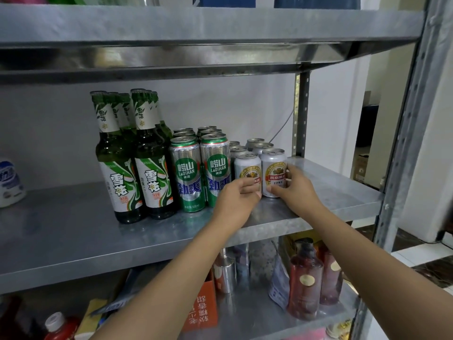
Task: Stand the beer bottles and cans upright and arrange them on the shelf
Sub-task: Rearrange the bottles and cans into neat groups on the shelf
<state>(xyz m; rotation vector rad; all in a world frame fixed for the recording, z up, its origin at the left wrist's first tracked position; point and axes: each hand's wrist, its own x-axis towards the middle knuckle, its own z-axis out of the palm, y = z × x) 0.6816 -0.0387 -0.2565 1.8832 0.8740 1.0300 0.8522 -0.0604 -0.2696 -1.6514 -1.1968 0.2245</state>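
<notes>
Wrapping fingers (293,174) round short cans (273,163)

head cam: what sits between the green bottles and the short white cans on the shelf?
The tall green Laoshan cans, upright in two rows, fill the gap from the green bottles to the short white cans; head view shows it.

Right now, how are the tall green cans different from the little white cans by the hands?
The tall green cans stand much higher than the little white cans. The tall green cans are green and silver with blue characters; the little white cans carry a gold-and-red emblem. Nothing touches the tall green cans, while the left hand and right hand each hold a front little white can. Both kinds stand upright in rows on the shelf.
</notes>
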